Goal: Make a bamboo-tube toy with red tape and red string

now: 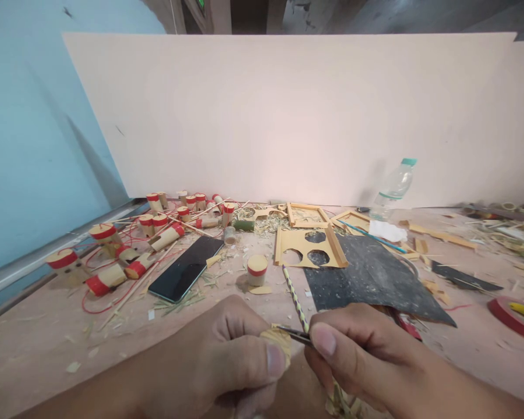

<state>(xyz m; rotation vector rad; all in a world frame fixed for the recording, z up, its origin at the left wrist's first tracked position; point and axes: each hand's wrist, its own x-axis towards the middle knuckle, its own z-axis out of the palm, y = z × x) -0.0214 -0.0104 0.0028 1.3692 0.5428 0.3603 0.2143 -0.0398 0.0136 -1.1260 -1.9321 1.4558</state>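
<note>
My left hand (236,355) pinches a small tan, rounded flat piece (283,347) between thumb and fingers, low in the middle of the view. From the right, my right hand (358,349) grips a dark thin-bladed metal tool (297,334), whose tip meets the upper edge of that piece. The tool's handle is hidden in my fingers, so its exact kind does not show. Just beyond my hands stands a short cylinder (257,273) with a red band and a tan top. A patterned pencil (294,295) lies between it and my right hand.
At the left lie several red-banded tubes (105,233) with red cord and a phone (186,269). Behind my right hand are a tan frame with round holes (308,247), a black sheet (371,279), a plastic bottle (393,189) and red tape (513,319). Shavings litter the table.
</note>
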